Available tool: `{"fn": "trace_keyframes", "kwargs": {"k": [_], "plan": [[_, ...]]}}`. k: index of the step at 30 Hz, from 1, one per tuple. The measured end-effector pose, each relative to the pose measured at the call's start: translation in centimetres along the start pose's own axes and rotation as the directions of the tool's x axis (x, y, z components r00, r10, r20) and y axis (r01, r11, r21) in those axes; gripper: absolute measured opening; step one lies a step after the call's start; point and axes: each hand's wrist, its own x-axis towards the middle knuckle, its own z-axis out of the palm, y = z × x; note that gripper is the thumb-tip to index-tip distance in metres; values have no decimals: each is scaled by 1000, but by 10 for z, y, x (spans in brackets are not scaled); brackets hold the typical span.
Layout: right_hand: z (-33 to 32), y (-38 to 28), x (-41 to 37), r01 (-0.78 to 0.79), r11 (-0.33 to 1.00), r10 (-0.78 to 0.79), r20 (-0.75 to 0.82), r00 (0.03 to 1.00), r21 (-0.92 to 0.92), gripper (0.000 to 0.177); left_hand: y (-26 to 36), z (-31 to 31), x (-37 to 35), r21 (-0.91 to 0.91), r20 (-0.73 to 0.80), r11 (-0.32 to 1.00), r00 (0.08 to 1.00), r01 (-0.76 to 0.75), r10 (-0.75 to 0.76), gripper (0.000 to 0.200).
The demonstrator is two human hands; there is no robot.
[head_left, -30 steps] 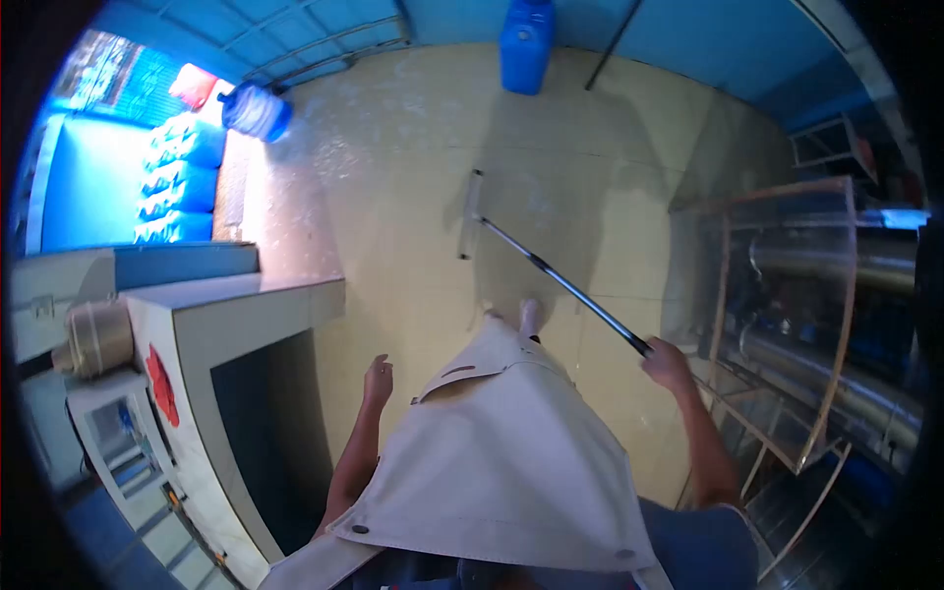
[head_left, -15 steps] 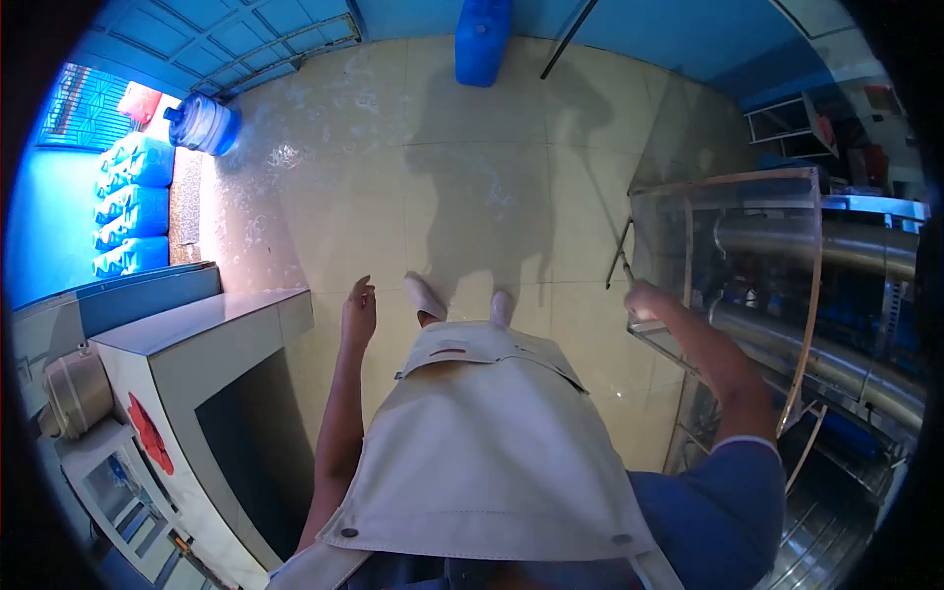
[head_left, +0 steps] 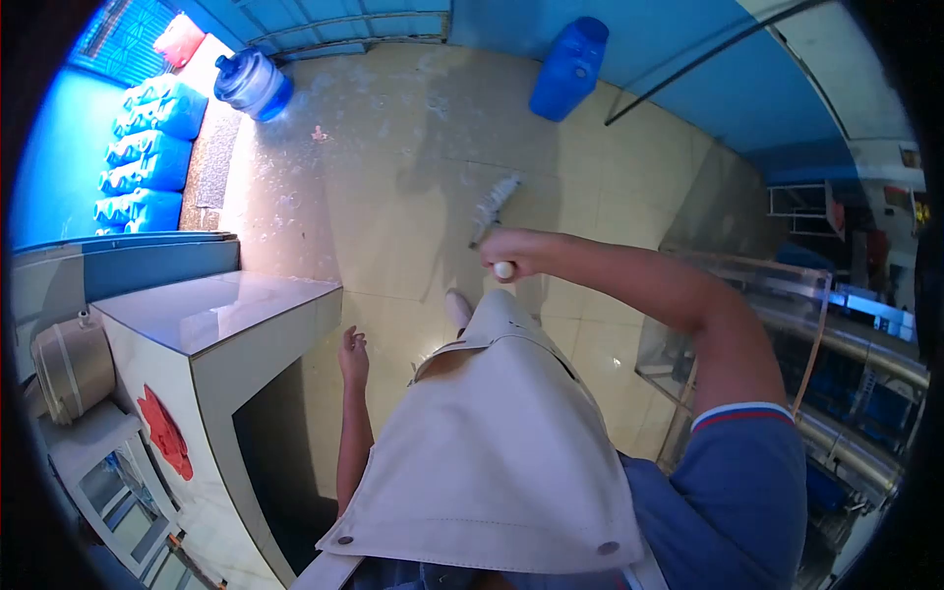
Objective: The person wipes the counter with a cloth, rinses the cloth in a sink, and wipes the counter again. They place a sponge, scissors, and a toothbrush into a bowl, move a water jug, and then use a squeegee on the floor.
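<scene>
My right hand (head_left: 509,253) is closed around a handle with a white rounded end (head_left: 504,269), held out in front of my apron. Beyond the fist, a narrow whitish shape with a dark edge (head_left: 495,206) reaches toward the floor. It may be the head of the handled tool, but its kind is not clear. Down by my left side, my left hand (head_left: 354,356) hangs with its fingers loosely bent and apart, holding nothing. The nearest thing to it is the corner of a white tiled counter (head_left: 265,305).
A blue jerrycan (head_left: 568,74) stands by the far wall near a dark pole (head_left: 708,69). A water bottle (head_left: 254,87) and several blue containers (head_left: 147,157) are at left. On the right is a machine with metal rollers (head_left: 851,447) behind a clear panel. Wet marks spot the tiled floor (head_left: 383,231).
My right hand has swung from beside the machine on the right to the middle, bringing the handle with it. The view has turned right, and my left hand remains low at the left.
</scene>
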Motion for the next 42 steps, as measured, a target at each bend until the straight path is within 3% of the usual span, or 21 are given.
{"fn": "trace_keyframes", "kwargs": {"k": [2,6,8,9,10,11,12,14,16,18,21,23,24,25,26,29,31,32,33,35,42], "plan": [[24,-41,24,-58,946,90,-87,992,320,6,-1,-7,4,-7,-16,1000,1000,-17,17,31],[25,-72,65,-8,974,53,-197,979,225,8,1,-12,10,-50,-24,999,1000,2,-3,31],[-13,-30,74,609,728,-601,135,788,-314,13,-5,-15,15,-58,-17,998,1000,-4,3,32],[-22,-12,50,624,738,-629,76,774,-256,16,-9,-14,19,-70,-15,998,1000,1,-2,32],[-38,14,33,485,843,-494,22,869,-232,16,-13,-14,21,-74,-12,997,1000,-10,9,32],[-46,18,-17,162,944,-120,-158,980,287,15,-17,-15,22,-92,-4,995,1000,28,-28,32],[-52,24,-60,2,959,80,-276,958,284,12,-21,-16,23,-109,3,992,998,66,-66,32],[-75,64,-125,89,945,26,-342,939,314,14,-28,-21,24,-105,3,991,996,88,-88,32],[-100,104,-170,-3,905,217,-454,864,426,14,-26,-21,29,-96,7,988,993,121,-121,31],[-126,100,-203,-225,929,363,-594,718,295,13,-20,-27,34,-41,-8,990,991,134,-135,31],[-214,171,-160,-445,894,407,-529,745,62,12,6,-30,48,-24,-36,995,995,97,-98,31],[-268,227,-95,-400,915,373,-495,785,56,15,30,-31,59,-27,-39,996,996,84,-85,30],[-287,228,-52,-350,707,219,-281,934,-615,13,43,-31,66,-30,-27,998,998,51,-52,30],[-303,217,-19,-30,193,227,15,974,-981,10,58,-32,73,-34,-18,999,1000,19,-19,30],[-306,196,4,-16,176,224,24,974,-984,10,72,-31,80,-42,-37,999,999,27,-29,30],[-270,113,81,-369,912,252,-466,848,-179,6,127,-30,104,109,-61,978,981,-179,186,31],[-274,71,126,11,536,30,32,999,-844,8,173,-35,110,80,-66,978,978,-192,198,32],[-259,33,124,-99,874,71,-78,994,-475,8,194,-39,111,60,-70,980,978,-191,195,32],[-238,-17,115,-159,987,160,-158,974,21,9,206,-42,116,38,-74,980,978,-193,195,31],[-216,-82,136,-223,973,229,-166,959,55,11,197,-47,132,37,-88,969,965,-243,246,31],[-102,-230,215,333,943,-306,333,892,-24,9,192,-111,178,33,-176,953,937,-300,301,30]]}}
